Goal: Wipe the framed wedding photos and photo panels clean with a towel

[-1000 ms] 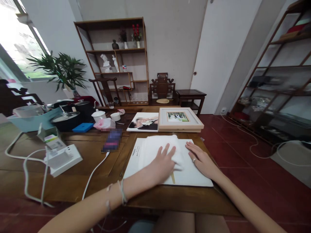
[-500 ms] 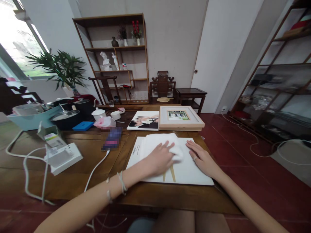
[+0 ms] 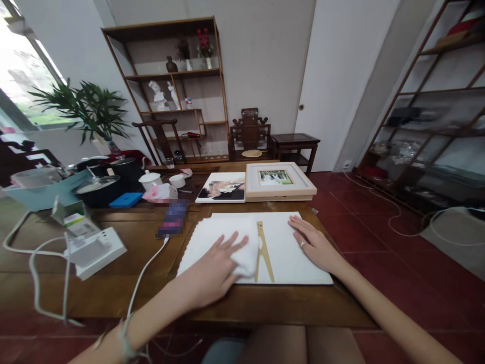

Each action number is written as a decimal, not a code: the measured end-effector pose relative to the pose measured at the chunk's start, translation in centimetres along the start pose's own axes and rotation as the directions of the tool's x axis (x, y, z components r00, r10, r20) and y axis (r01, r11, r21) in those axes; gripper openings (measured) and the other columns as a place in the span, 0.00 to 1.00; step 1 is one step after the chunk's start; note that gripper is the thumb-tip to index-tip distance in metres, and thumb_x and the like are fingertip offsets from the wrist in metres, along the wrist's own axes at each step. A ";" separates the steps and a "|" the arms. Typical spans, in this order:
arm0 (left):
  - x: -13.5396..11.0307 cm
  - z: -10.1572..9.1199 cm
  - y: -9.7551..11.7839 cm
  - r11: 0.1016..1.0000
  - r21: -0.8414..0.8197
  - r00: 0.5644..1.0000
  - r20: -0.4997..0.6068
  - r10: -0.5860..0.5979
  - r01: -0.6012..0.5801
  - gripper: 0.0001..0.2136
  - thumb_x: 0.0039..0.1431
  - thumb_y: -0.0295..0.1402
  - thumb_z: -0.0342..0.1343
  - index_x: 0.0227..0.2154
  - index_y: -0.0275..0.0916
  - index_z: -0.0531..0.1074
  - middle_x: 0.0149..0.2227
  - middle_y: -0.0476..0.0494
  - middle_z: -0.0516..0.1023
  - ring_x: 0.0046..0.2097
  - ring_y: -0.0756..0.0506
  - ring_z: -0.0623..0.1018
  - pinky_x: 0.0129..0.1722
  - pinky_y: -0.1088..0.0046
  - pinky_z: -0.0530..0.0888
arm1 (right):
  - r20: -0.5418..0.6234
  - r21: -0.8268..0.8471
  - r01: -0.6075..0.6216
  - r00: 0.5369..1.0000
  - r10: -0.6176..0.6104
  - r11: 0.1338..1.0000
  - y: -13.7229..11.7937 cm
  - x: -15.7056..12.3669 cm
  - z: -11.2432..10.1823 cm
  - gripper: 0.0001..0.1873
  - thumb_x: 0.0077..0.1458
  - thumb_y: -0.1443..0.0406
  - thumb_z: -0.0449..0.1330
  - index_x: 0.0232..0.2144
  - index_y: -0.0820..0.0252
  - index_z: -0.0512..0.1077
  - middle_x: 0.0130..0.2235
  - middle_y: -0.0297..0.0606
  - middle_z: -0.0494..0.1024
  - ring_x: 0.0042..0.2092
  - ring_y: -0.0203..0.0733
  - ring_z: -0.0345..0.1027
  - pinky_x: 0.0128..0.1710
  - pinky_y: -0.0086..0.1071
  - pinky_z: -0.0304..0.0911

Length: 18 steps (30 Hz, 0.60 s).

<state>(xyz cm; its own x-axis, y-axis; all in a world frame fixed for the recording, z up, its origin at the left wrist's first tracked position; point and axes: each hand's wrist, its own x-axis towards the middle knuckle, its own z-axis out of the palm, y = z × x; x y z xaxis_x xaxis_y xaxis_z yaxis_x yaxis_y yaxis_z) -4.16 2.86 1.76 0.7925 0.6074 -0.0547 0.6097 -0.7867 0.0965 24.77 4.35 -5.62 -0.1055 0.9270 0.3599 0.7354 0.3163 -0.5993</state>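
Observation:
A flat white panel (image 3: 282, 253) lies at the table's front edge, with a tan, narrow A-shaped piece (image 3: 262, 247) running down its middle. Over its left part spreads a white cloth (image 3: 206, 235), which also hangs past the panel's left side. My left hand (image 3: 217, 270) presses on the cloth with fingers stretched and apart, slightly blurred. Resting flat near the panel's right edge, my right hand (image 3: 312, 245) has its fingers extended and a ring on one of them.
Behind the panel are a framed photo (image 3: 280, 194) and a photo print (image 3: 220, 188). To the left lie a phone (image 3: 173, 218) with a white cable (image 3: 146, 268), an opened white box (image 3: 100, 255), a blue box (image 3: 127, 199), pots (image 3: 96, 188) and a white lidded cup (image 3: 149, 179).
My left hand has slid left and toward me, dragging the cloth along. More of the tan piece now shows. My right hand has stayed in place on the panel.

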 end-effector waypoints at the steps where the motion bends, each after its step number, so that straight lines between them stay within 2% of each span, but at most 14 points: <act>1: -1.2 -0.2 0.8 1.000 0.003 0.999 0.016 0.030 -0.030 0.12 0.60 0.30 0.45 0.40 0.41 0.74 0.63 0.48 0.47 0.64 0.40 0.46 0.61 0.56 0.49 | 0.001 -0.001 -0.002 1.000 0.002 1.000 0.0 0.0 0.0 0.21 0.57 0.63 0.47 0.51 0.63 0.66 0.57 0.46 0.64 0.61 0.45 0.51 0.61 0.47 0.48; 4: -3.5 -0.7 2.3 0.996 -0.002 0.995 0.033 0.089 -0.089 0.18 0.56 0.27 0.49 0.50 0.42 0.67 0.63 0.49 0.47 0.64 0.41 0.46 0.61 0.57 0.51 | -0.004 0.003 -0.002 1.000 0.002 1.000 -0.1 -0.1 0.0 0.21 0.57 0.63 0.48 0.51 0.63 0.66 0.57 0.45 0.64 0.61 0.45 0.50 0.61 0.46 0.48; 7: -3.5 -0.7 1.9 0.995 -0.022 0.995 0.012 0.096 -0.096 0.18 0.57 0.27 0.48 0.51 0.42 0.67 0.63 0.48 0.49 0.64 0.42 0.47 0.61 0.58 0.52 | -0.011 0.007 0.001 1.000 0.000 1.000 0.0 -0.1 0.1 0.21 0.57 0.63 0.48 0.51 0.62 0.66 0.57 0.45 0.64 0.61 0.45 0.51 0.61 0.47 0.48; 9: -2.2 -0.4 0.7 0.996 -0.031 0.996 -0.015 0.087 -0.087 0.13 0.59 0.30 0.47 0.44 0.42 0.72 0.63 0.49 0.49 0.64 0.42 0.48 0.61 0.59 0.50 | -0.018 0.013 0.003 1.000 -0.003 1.000 0.1 -0.1 0.1 0.21 0.57 0.63 0.48 0.51 0.61 0.66 0.57 0.44 0.64 0.61 0.45 0.51 0.61 0.48 0.48; 12: 0.5 0.0 -1.9 0.997 -0.037 0.996 -0.057 0.072 -0.075 0.13 0.62 0.36 0.45 0.38 0.41 0.75 0.63 0.49 0.49 0.63 0.43 0.49 0.61 0.60 0.49 | -0.036 0.038 0.012 0.999 -0.011 0.999 0.3 -0.1 0.2 0.20 0.56 0.63 0.49 0.51 0.57 0.67 0.57 0.42 0.64 0.61 0.45 0.52 0.60 0.49 0.48; 15: 3.2 0.3 -4.3 0.999 -0.034 0.993 -0.110 0.031 -0.035 0.16 0.62 0.41 0.43 0.40 0.40 0.74 0.62 0.48 0.50 0.63 0.44 0.49 0.61 0.61 0.49 | -0.040 0.050 0.017 0.999 -0.015 0.999 0.4 -0.1 0.2 0.19 0.56 0.63 0.49 0.50 0.56 0.67 0.57 0.41 0.65 0.61 0.45 0.52 0.60 0.49 0.48; 18: 4.8 0.3 -5.6 1.000 -0.013 0.990 -0.143 -0.021 0.020 0.17 0.63 0.41 0.42 0.44 0.38 0.72 0.62 0.45 0.51 0.63 0.43 0.50 0.61 0.61 0.49 | -0.037 0.044 0.006 0.999 -0.004 0.999 0.3 -0.1 0.2 0.19 0.56 0.62 0.49 0.50 0.57 0.67 0.57 0.42 0.65 0.60 0.45 0.53 0.60 0.48 0.48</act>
<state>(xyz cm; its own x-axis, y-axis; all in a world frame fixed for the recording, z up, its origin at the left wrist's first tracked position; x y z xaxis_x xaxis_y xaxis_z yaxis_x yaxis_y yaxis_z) -3.73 10.13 0.65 0.7690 0.6335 0.0857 0.6249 -0.7732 0.1078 24.85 4.37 -5.99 -0.0838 0.9175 0.3888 0.7042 0.3306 -0.6283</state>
